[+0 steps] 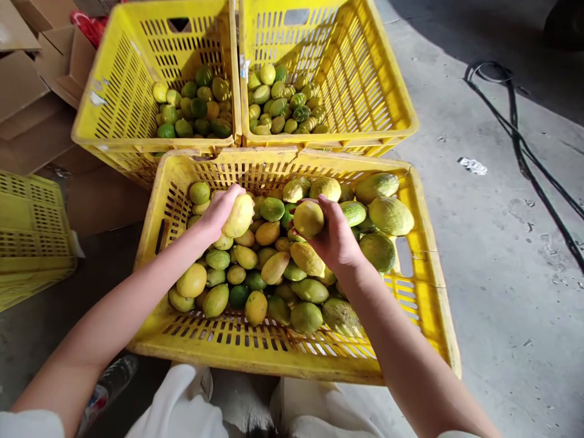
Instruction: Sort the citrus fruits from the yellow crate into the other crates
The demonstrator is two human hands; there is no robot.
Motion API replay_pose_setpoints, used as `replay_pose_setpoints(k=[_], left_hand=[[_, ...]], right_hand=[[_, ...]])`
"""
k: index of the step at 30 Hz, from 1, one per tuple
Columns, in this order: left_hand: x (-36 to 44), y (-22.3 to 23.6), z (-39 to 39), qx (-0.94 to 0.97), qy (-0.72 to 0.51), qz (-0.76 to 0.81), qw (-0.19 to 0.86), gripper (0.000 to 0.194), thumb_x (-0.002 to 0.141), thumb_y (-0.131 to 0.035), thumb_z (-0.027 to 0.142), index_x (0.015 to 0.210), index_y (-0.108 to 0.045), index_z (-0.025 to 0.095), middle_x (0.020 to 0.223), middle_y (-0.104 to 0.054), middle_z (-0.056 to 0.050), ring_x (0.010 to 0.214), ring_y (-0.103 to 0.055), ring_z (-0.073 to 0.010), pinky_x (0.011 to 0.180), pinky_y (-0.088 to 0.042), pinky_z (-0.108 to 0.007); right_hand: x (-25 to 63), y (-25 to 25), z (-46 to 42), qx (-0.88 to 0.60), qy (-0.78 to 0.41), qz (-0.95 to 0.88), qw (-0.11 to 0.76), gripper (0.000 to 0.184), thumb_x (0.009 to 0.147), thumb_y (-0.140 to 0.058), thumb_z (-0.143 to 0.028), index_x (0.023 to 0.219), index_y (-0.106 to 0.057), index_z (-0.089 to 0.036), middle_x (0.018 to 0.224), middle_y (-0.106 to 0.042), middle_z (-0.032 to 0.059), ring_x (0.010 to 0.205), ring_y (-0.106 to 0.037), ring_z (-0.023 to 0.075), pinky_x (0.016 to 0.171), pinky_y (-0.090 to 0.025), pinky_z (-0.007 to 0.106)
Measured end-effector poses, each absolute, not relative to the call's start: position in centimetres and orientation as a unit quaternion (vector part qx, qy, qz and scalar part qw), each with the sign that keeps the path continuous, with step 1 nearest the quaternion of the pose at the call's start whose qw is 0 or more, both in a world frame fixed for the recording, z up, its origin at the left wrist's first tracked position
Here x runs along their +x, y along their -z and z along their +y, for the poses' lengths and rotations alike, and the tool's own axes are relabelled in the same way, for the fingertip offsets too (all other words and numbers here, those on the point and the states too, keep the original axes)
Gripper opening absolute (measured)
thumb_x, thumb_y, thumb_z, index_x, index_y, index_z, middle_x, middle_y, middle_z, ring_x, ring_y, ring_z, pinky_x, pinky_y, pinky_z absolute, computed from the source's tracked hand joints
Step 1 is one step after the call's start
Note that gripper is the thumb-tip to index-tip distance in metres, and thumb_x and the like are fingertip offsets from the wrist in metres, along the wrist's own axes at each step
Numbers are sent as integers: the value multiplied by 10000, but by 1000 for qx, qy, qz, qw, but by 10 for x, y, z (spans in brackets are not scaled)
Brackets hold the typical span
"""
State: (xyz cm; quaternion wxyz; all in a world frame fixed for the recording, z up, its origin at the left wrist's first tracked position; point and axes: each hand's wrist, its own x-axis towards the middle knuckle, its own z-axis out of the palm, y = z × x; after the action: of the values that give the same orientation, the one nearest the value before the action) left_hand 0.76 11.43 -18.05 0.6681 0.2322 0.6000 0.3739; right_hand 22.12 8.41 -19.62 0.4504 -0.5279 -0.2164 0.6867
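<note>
My left hand [222,213] is closed around a pale yellow lemon [239,216], lifted over the near yellow crate [292,362]. A rounder yellow-green lemon [309,219] sits in my right hand [335,234], the thumb along its upper side and the fingers mostly hidden beneath it. Below both hands the near crate holds many loose lemons, green to yellow. Larger ones, such as a big pale lemon [391,216], lie toward its right end, while smaller ones, such as a green lemon [218,260], lie toward the left.
Beyond stand two more yellow crates, the left one [123,85] and the right one [365,73], each with green and yellow lemons. Cardboard boxes [22,109] pile up at left, near another yellow crate [31,231]. A black cable [517,134] lies on the concrete floor. A plastic bottle [112,383] is at lower left.
</note>
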Motion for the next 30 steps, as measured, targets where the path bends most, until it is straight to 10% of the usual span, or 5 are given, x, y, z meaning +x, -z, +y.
replay_pose_setpoints(k=[9, 18, 25, 30], left_hand=[[2, 173, 121, 84, -389, 601, 693, 268, 909, -551, 408, 833, -674, 182, 676, -682, -79, 764, -742, -281, 646, -626, -373], [10, 160, 116, 126, -399, 544, 727, 188, 877, -703, 355, 918, -659, 177, 766, -699, -40, 705, -725, -203, 708, -639, -333], [5, 167, 116, 57, -376, 525, 762, 391, 911, -478, 372, 1111, -704, 123, 833, -740, -113, 735, -745, -277, 694, -649, -441], [8, 171, 115, 90, -407, 525, 742, 321, 831, -607, 240, 1121, -715, 153, 951, -758, -74, 873, -754, -247, 775, -643, -368]], right_hand=[[223, 199, 82, -449, -740, -160, 475, 258, 754, -847, -403, 916, -697, -270, 896, -740, 19, 841, -716, 221, 707, -659, 366], [229, 198, 86, -437, -766, -160, 444, 309, 718, -831, -463, 750, -625, -234, 728, -625, 23, 587, -550, 144, 442, -494, 260], [224, 196, 85, -429, -727, -225, 486, 262, 640, -745, -413, 828, -689, -239, 838, -674, 51, 787, -650, 241, 618, -621, 383], [216, 203, 80, -479, -662, -301, 492, 398, 651, -839, -336, 1007, -671, -269, 848, -661, -20, 826, -646, 183, 740, -584, 307]])
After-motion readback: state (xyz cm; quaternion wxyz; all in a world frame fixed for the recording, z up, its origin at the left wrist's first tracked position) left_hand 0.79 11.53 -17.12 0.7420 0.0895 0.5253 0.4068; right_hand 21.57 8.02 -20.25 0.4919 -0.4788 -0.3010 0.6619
